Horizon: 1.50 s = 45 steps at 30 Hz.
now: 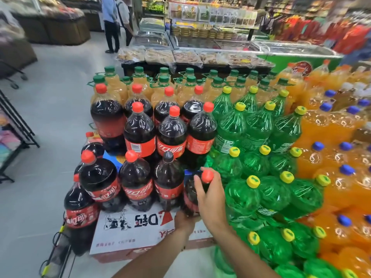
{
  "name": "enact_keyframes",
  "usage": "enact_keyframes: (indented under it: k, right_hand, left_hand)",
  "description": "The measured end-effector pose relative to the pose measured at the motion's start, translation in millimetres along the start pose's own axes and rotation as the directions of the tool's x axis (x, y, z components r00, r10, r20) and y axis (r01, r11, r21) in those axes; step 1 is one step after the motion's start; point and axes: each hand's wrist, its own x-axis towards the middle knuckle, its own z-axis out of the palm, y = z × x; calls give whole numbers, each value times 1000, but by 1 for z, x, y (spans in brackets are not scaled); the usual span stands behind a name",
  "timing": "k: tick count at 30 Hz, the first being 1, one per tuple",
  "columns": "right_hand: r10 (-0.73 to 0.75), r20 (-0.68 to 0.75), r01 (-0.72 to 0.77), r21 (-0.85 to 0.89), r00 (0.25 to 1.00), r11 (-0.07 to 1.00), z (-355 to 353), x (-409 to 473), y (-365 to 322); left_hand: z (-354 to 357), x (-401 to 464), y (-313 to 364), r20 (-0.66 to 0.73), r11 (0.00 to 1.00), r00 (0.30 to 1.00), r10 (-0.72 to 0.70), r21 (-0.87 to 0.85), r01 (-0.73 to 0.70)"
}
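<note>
A large cola bottle (191,194) with a red cap and red label stands at the right end of the front row on a printed cardboard sheet (140,233). My right hand (210,199) grips its neck and shoulder just under the cap. My left hand (183,221) holds the bottle low down at its base, where its fingers are partly hidden. Three more cola bottles (136,183) stand to the left in the same row, one with a dark cap (168,156).
Tiers of cola bottles (170,135) rise behind. Green soda bottles (259,189) crowd the right, orange ones (341,177) beyond them. A trolley frame (58,247) stands at the lower left. Two people (115,23) stand far off by freezers (220,45). Grey floor lies left.
</note>
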Motion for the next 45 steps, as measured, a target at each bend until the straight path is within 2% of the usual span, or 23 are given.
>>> enact_keyframes:
  k: [4, 8, 13, 19, 24, 28, 34, 40, 42, 45]
  right_hand:
    - [-23, 6, 23, -26, 1000, 999, 9, 38, 8]
    - [-53, 71, 60, -89, 996, 994, 18, 62, 10]
    - [-86, 171, 101, -81, 982, 992, 18, 80, 15]
    - [-108, 259, 122, -38, 960, 992, 17, 96, 8]
    - [-183, 328, 191, 8, 927, 982, 12, 96, 12]
    - [-182, 299, 172, 59, 937, 983, 9, 95, 14]
    - [-139, 270, 119, 89, 953, 989, 7, 95, 11]
    - [-82, 309, 69, 54, 947, 996, 4, 98, 5]
    - [-59, 334, 43, 57, 941, 997, 0, 98, 2]
    - [-25, 353, 0, 70, 935, 998, -4, 96, -5]
  left_hand:
    - [4, 14, -13, -27, 990, 1000, -3, -138, -1]
    - [-4, -9, 15, -8, 984, 1000, -9, -176, 7]
    - [-4, -15, 16, 26, 971, 997, -69, -230, 73]
    - [0, -24, 15, 54, 963, 994, -92, -248, 102]
    - [-3, -32, 7, 96, 965, 992, -82, -240, 103]
    - [-3, -38, 9, 137, 970, 987, -78, -220, 108]
    - [-24, -49, 21, 268, 987, 960, -76, -118, 112]
    - [-76, -106, 46, 278, 986, 958, 65, 133, -105]
    - [-97, -135, 48, 276, 932, 954, 121, 300, -205]
    - [-131, -173, 48, 282, 754, 923, 263, 537, -378]
